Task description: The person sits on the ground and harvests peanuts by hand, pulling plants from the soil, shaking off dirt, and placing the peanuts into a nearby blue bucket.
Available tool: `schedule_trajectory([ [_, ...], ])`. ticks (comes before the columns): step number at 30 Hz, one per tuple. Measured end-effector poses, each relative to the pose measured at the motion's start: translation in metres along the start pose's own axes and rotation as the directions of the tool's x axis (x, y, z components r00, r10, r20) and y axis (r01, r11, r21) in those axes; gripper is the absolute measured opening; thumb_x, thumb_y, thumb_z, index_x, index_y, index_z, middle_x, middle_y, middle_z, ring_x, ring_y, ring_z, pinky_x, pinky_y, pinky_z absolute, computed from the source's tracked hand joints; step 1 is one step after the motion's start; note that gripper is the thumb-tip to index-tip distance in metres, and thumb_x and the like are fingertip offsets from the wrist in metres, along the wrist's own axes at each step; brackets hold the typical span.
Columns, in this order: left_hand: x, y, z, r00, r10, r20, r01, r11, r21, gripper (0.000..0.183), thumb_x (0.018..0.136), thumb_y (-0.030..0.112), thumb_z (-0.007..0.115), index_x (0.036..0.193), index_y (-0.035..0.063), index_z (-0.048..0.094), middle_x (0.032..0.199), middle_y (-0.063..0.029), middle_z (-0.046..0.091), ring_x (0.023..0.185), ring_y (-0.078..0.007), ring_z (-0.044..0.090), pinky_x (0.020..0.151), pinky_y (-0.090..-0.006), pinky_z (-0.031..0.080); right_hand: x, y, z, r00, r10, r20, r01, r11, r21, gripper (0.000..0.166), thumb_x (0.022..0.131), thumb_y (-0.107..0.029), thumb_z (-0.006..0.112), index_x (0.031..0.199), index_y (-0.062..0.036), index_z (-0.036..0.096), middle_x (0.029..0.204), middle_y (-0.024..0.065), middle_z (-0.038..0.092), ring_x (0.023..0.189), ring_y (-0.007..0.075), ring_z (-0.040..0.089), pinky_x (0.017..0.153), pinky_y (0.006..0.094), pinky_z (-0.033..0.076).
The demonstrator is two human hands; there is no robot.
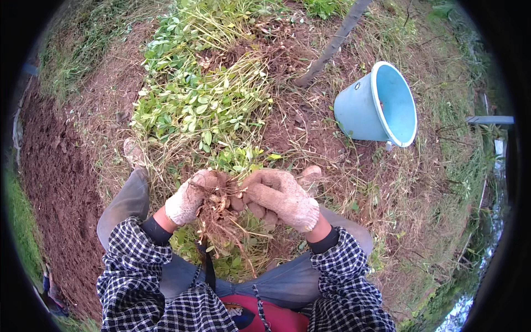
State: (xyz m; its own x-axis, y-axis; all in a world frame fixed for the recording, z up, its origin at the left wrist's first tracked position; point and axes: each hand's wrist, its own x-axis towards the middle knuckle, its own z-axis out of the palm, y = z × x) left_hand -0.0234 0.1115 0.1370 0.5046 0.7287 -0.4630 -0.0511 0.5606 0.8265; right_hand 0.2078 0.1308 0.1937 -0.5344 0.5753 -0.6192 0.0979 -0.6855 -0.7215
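Both hands wear soil-stained knitted gloves. My left hand [195, 195] is closed around a clump of uprooted plant roots [220, 211], with soil, thin strands and small pale pods, which look like peanuts. My right hand [280, 197] is at the right side of the clump, thumb and fingers bent close together by the roots; whether it pinches a pod is unclear. Beyond the hands lies a heap of pulled leafy plants [199, 99], their roots turned to the right.
A light blue plastic bucket [361, 110] lies tilted on the ground at the right. A thin tree trunk [332, 47] rises beside the heap. Bare tilled soil [58, 199] is at the left. Part of another person [54, 290] shows at the far lower left.
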Motion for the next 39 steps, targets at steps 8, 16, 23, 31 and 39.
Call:
schedule_trajectory([
  [8, 0.007, -0.026, -0.002, 0.994, 0.067, 0.083, -0.074, 0.993, 0.088, 0.031, 0.096, 0.022, 0.051, 0.115, 0.0004, 0.06, 0.101, -0.0154, 0.067, 0.09, -0.031, 0.064, 0.08, -0.039, 0.053, 0.001, 0.013, -0.012, 0.996, -0.084, -0.002, 0.084, 0.995, -0.048, 0.032, 0.097, -0.038, 0.056, 0.089, -0.0072, 0.061, 0.066, -0.002, 0.056, 0.046, 0.0052, 0.045, 0.04, 0.021, 0.034],
  [16, 0.01, -0.017, 0.012, 0.929, 0.309, 0.204, -0.358, 0.607, 0.709, 0.029, 0.099, 0.016, 0.047, 0.106, -0.0047, 0.066, 0.079, -0.0121, 0.067, 0.069, -0.02, 0.063, 0.065, -0.0337, 0.05, 0.021, 0.049, -0.021, 0.877, -0.469, 0.104, 0.45, 0.727, -0.519, 0.044, 0.097, -0.045, 0.054, 0.096, -0.0024, 0.066, 0.065, 0.0036, 0.062, 0.047, 0.0098, 0.054, 0.042, 0.0259, 0.044],
  [23, 0.012, -0.019, 0.011, 0.998, -0.035, 0.048, 0.004, 0.85, 0.527, 0.027, 0.097, 0.017, 0.055, 0.085, -0.0046, 0.065, 0.065, 0.0012, 0.056, 0.06, -0.0061, 0.048, 0.053, -0.0275, 0.04, 0.01, 0.022, -0.018, 0.988, 0.123, 0.098, -0.085, 0.942, -0.325, 0.045, 0.098, -0.048, 0.053, 0.101, -0.0047, 0.067, 0.066, 0.0025, 0.062, 0.052, 0.0085, 0.057, 0.046, 0.0245, 0.044],
  [31, 0.014, -0.013, 0.011, 0.992, -0.115, -0.043, 0.122, 0.88, 0.458, 0.031, 0.099, 0.021, 0.055, 0.09, -0.0057, 0.068, 0.071, -0.0002, 0.063, 0.065, -0.0055, 0.053, 0.057, -0.0259, 0.044, 0.015, 0.027, -0.014, 0.961, -0.225, -0.161, 0.03, 0.663, -0.748, 0.031, 0.089, -0.033, 0.058, 0.092, -0.0039, 0.069, 0.076, 0.0182, 0.067, 0.069, 0.0272, 0.067, 0.065, 0.04, 0.052],
  [39, 0.011, -0.005, 0.017, 0.972, -0.01, -0.233, -0.005, 0.998, -0.065, 0.037, 0.103, 0.03, 0.047, 0.102, -0.0016, 0.064, 0.085, -0.0064, 0.069, 0.076, -0.0152, 0.068, 0.067, -0.0276, 0.055, 0.001, 0.001, -0.105, 0.569, -0.311, -0.761, 0.502, 0.864, 0.023, 0.021, 0.097, -0.023, 0.056, 0.102, -0.0055, 0.066, 0.067, 0.0012, 0.059, 0.044, 0.0064, 0.044, 0.038, 0.0224, 0.033],
])
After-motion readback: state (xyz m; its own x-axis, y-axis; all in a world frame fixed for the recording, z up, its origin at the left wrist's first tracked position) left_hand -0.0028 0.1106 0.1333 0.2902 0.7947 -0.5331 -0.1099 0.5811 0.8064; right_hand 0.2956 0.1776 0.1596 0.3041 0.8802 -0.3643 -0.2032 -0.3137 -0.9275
